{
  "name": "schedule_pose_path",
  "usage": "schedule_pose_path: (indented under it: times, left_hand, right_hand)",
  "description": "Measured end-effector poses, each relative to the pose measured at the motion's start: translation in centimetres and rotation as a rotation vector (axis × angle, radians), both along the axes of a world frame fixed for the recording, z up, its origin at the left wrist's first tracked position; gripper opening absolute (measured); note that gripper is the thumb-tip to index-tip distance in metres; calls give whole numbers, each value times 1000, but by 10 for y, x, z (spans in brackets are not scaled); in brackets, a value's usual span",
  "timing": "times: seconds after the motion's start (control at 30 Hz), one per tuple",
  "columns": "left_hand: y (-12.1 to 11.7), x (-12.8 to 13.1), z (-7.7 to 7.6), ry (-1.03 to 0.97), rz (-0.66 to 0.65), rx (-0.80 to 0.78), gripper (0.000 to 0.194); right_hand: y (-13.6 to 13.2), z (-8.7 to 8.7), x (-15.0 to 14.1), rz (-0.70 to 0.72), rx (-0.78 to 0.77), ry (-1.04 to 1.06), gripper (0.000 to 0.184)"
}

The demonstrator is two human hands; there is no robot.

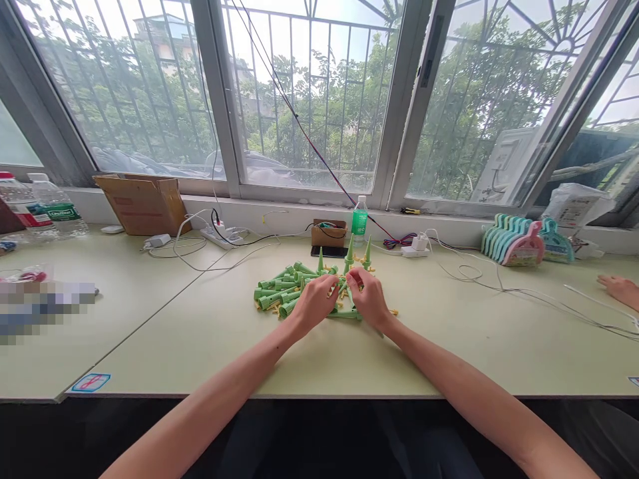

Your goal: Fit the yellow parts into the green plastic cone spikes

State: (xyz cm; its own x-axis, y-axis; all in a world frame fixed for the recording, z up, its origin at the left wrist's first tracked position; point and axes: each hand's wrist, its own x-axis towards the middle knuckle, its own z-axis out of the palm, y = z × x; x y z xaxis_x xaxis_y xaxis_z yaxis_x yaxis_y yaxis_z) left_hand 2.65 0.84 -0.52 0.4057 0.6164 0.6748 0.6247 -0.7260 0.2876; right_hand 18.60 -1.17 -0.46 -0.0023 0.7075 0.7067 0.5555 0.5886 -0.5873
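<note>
A heap of several green cone-shaped plastic pieces (279,287) lies on the pale table (324,359), with small yellow bits among them. A few green cones (349,253) stand upright behind the heap. My left hand (315,301) and my right hand (368,297) meet over the right side of the heap. Both have their fingers curled and pinched together around small parts near the fingertips; what each one holds is too small and hidden to name.
A cardboard box (144,201) sits at the back left, a power strip (224,234) with cables beside it. A green bottle (359,219) and a small box (329,233) stand behind the heap. Teal and pink items (514,241) are stacked right. Another person's hand (620,290) rests far right.
</note>
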Motion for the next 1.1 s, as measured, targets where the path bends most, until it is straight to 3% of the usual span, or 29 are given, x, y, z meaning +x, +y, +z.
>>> schedule_pose_path:
  times: [0.37,0.6,0.87,1.1]
  left_hand:
    - [-3,-1,2,378,56,146,21]
    - [-6,-1,5,387,38,100,22]
    - [-6,0,1,246,-17,48,16]
    - [-7,1,-2,379,40,74,16]
  right_hand:
    - [1,-2,0,-36,5,-3,20]
    - [0,-1,-1,-38,14,-3,20]
    - [0,-1,-1,-49,15,-7,21]
    - [-1,-1,-1,-50,15,-8,21]
